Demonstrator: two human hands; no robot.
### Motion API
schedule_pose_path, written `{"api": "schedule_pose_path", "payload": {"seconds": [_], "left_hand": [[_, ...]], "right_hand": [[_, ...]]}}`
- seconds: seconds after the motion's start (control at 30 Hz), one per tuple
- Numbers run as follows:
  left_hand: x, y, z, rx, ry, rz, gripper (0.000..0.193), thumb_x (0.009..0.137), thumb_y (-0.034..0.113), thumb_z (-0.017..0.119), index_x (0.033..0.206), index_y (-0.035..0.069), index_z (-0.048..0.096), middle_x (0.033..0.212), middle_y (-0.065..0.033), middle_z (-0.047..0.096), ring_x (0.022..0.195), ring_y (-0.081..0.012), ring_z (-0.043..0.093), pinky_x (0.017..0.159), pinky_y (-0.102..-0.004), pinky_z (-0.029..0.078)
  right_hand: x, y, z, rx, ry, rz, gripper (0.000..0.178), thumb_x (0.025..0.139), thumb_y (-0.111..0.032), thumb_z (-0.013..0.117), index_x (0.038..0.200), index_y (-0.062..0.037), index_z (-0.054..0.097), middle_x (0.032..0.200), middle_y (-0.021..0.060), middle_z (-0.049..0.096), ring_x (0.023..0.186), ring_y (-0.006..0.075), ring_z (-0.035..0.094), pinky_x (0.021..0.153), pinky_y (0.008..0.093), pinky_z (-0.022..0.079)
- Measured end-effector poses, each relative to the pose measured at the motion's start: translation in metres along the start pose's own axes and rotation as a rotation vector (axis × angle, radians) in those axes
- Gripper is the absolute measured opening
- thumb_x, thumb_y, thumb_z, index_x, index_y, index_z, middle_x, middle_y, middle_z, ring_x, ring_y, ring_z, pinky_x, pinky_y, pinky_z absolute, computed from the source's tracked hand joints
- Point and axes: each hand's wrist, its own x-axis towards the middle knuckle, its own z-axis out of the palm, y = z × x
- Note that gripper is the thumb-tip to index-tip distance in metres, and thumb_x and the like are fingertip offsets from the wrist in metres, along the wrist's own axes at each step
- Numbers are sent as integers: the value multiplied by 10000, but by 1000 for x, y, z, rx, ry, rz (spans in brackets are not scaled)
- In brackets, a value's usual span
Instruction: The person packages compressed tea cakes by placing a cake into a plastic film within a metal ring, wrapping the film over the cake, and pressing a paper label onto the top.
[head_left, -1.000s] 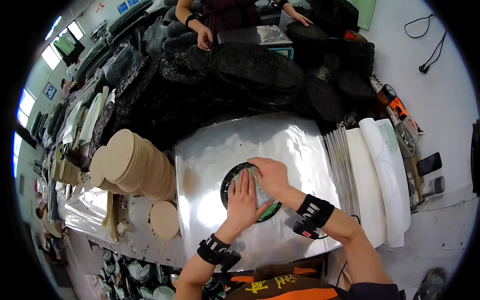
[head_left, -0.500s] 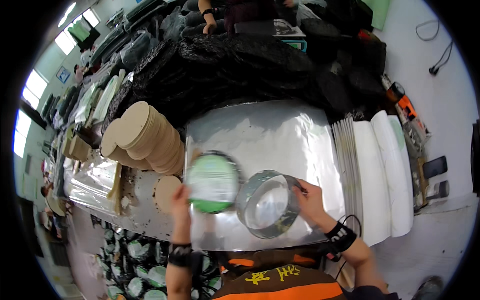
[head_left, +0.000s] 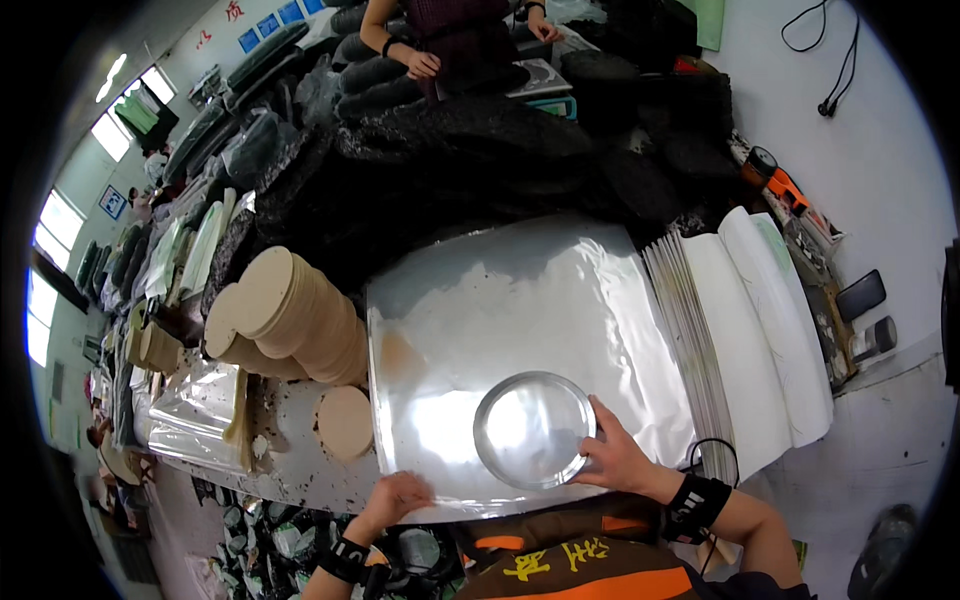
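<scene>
My right hand (head_left: 615, 452) is closed on the right side of a round metal ring mould (head_left: 483, 445), thumb and fingers on its rim. The ring lies nearly flat over a shiny silver sheet (head_left: 500, 300), which shows through its middle. At the front left edge of that sheet rests my left hand (head_left: 400, 497), fingers stretched toward the right, with nothing visible in it. Left of the sheet lies a single round tan disc (head_left: 345, 423), close to tall stacks of similar discs (head_left: 310, 315).
Clear plastic sheets (head_left: 195, 420) lie at the left. White rolled sheets (head_left: 765, 330) flank the right side. Black wrapped bundles (head_left: 430, 170) are heaped behind the sheet. Across them a person's hand (head_left: 423, 65) shows. Green-labelled round packages (head_left: 290, 540) pile below the table's front edge.
The green-labelled round package has left my left hand and is no longer above the sheet. That hand has dropped to the front edge. The ring has tipped from slanted to nearly flat.
</scene>
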Motion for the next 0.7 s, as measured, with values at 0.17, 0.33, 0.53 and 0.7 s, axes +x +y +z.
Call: {"api": "schedule_pose_path", "payload": {"seconds": [0.17, 0.33, 0.53, 0.7], "left_hand": [[12, 4, -12, 38, -19, 12, 80, 839, 88, 715, 892, 29, 722, 830, -118, 685, 793, -296, 642, 707, -367, 520], [25, 53, -35, 197, 250, 137, 111, 823, 88, 706, 920, 34, 698, 852, -119, 668, 802, -312, 635, 728, -386, 517], [20, 15, -4, 255, -44, 0, 148, 804, 132, 736, 936, 74, 704, 967, -118, 672, 941, -321, 628, 816, -381, 519], [-1, -64, -51, 722, 563, -330, 639, 734, 218, 801, 1258, -64, 569, 1302, -232, 580, 1155, -383, 588, 947, -429, 502]], "right_hand": [[2, -45, 17, 56, -166, -293, 461, 719, -331, 841, 978, -18, 623, 1490, 386, 236, 1376, 539, 302, 1127, 532, 330], [59, -43, 55, 124, -176, -195, 488, 774, -362, 801, 1010, 8, 586, 1493, 378, 234, 1343, 526, 343, 1116, 495, 344], [61, -3, 38, -3, 220, 217, 787, 813, -382, 766, 1417, -13, 423, 1479, 373, 265, 1340, 499, 354, 1101, 491, 348], [-107, -2, 8, 46, -346, -45, 468, 883, -272, 690, 1291, -62, 600, 1216, 187, 616, 1097, 342, 612, 926, 398, 511]]}}
